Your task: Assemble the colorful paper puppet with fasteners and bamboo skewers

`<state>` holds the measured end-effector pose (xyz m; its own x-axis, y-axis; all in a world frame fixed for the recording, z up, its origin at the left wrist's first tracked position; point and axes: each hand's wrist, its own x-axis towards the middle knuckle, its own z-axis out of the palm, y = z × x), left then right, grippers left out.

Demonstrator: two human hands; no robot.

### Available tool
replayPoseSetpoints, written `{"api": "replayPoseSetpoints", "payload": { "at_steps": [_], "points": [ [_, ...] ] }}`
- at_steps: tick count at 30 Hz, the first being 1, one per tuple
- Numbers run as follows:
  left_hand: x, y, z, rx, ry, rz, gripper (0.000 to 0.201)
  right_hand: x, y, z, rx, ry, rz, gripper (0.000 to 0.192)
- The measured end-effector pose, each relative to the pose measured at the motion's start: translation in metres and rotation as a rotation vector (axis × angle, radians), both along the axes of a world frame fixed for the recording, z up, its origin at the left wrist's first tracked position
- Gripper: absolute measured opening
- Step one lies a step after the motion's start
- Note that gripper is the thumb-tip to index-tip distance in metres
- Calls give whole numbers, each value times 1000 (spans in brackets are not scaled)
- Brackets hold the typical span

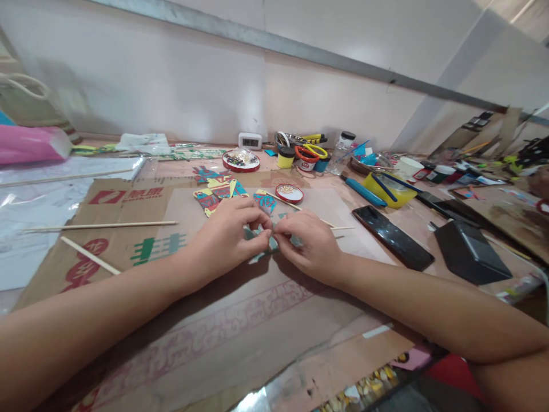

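Note:
My left hand (231,230) and my right hand (312,246) meet over the sheet-covered cardboard, thumbs and fingertips pinched together. Whatever sits between the fingertips is too small or hidden to name. Under the fingers shows part of a flat bluish-green piece (259,256); I cannot tell whether the hands grip it. Just beyond lie painted cut-out pieces (221,187) in red, yellow and blue, along with a smaller blue and red one (264,201). A red-rimmed lid (289,193) with tiny beads is behind my right hand, near a thin wooden stick (323,221).
Cardboard (124,214) under a translucent sheet covers the middle, with wooden sticks (100,226) on its left. To the right lie a phone (392,236), a blue cutter (363,191) and a yellow container (397,194). Behind stand a bead dish (241,167), scissors (306,153), jars (285,158) and a clock (250,141).

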<state>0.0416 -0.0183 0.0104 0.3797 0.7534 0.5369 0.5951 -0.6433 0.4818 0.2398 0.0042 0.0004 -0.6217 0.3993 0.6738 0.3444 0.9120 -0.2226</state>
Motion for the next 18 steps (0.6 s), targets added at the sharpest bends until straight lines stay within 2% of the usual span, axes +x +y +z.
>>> {"api": "replayPoseSetpoints", "payload": {
  "at_steps": [4, 7, 9, 18],
  "points": [
    [-1, -2, 0, 167, 53, 57, 10, -1, -2, 3, -182, 116, -41, 8],
    [-3, -4, 1, 376, 149, 94, 11, 0, -4, 4, -232, 150, -49, 6],
    [-3, -6, 2, 462, 204, 115, 11, 0, -5, 5, -245, 151, -48, 5],
    [-4, -5, 0, 487, 224, 120, 10, -1, -6, 7, -309, 153, -55, 8]
  ]
}}
